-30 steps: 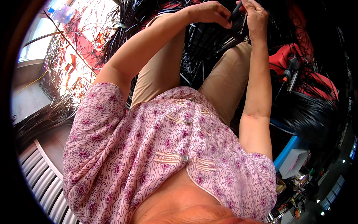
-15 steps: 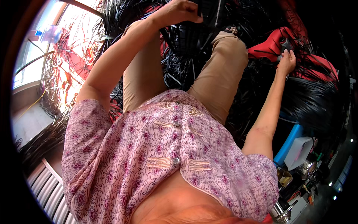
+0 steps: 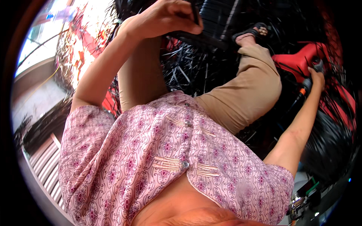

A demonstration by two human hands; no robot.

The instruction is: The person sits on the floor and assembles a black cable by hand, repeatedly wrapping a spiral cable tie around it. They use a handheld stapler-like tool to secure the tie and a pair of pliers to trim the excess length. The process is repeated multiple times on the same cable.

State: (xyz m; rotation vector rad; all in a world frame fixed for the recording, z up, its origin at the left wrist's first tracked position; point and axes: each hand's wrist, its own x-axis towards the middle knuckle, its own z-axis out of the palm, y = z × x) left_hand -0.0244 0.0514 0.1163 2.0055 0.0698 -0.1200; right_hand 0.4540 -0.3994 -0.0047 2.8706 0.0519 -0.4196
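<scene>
At the top, my left hand (image 3: 175, 17) is closed, fingers curled at the edge of a black woven piece (image 3: 215, 17) made of thin strips on a frame. The piece extends past the upper rim of the view. Out to the right, my right hand (image 3: 317, 79) is closed around a dark hand tool (image 3: 307, 86) with an orange ring and a cord or hose running down from it. The tool's grey end lies against a red plastic piece (image 3: 299, 60) with a hole in it. My fingers partly hide the tool, so its exact kind is unclear.
Loose black strips (image 3: 183, 67) lie between and around my legs. My sandalled foot (image 3: 250, 35) rests beside the woven piece. A large bundle of black strips (image 3: 326, 147) sits below my right hand. At left are a bright window (image 3: 37, 41) and a slatted grey panel (image 3: 47, 164).
My right hand has moved right and down in view, and the tool's orange ring now shows. My right knee has swung outward, uncovering the foot. My left hand appears lower and larger.
</scene>
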